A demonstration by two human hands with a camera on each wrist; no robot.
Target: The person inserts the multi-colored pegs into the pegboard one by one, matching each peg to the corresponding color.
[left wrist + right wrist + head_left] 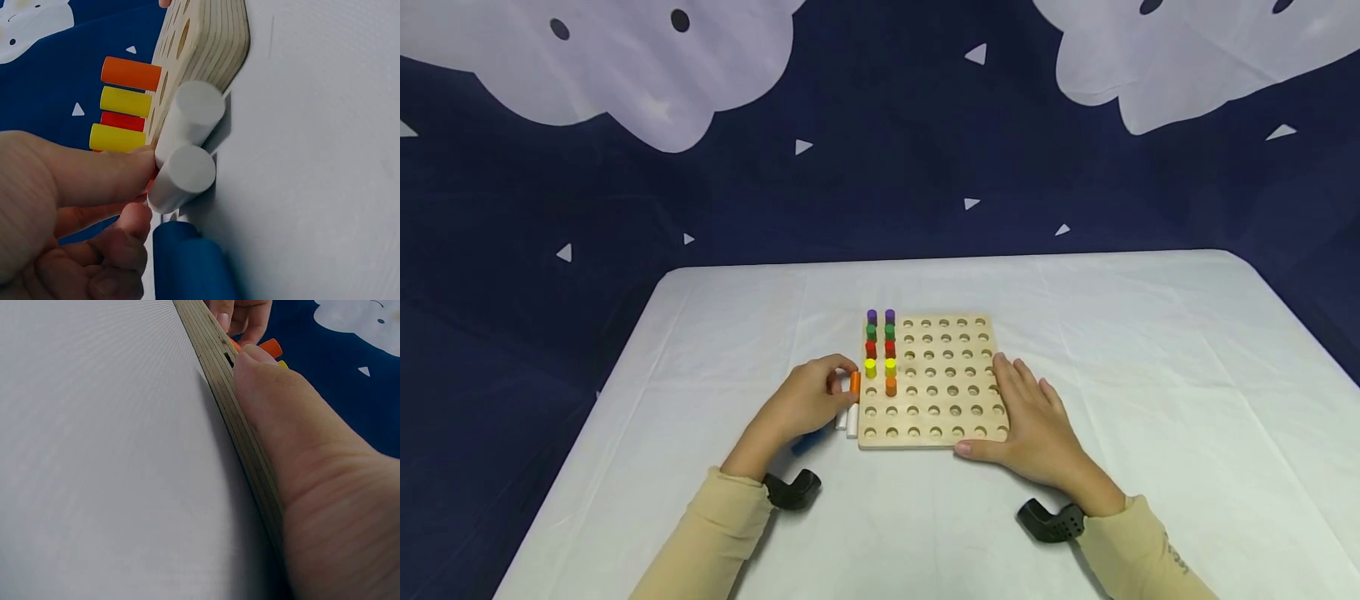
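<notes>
A dark blue backdrop (887, 175), printed with pale clouds and small triangles, rises behind the white table (902, 533). Two beige sleeves (707, 533) reach in from the near side. Between them the board (942, 401) — pale layered wood with rows of round holes — lies flat on the table. The right hand (1037, 429) is at its near right corner, fingers straight and a little apart, the index finger along the right edge and the thumb at the near edge. The left hand (808, 396) is at the left edge, thumb and finger clamped on a loose orange peg (855, 387), which is just beside the board. A black camera (793, 492) sits at each wrist.

Two blue pegs (200, 269) lie near the left hand, and two white pegs (199, 107) lie side by side, close along the board's left edge. Nine pegs stand upright in the two leftmost columns — from the far edge, pairs of purple (890, 317), green (890, 332), red (890, 349) and yellow (891, 367), then a single standing orange peg (891, 387) in the second column.
</notes>
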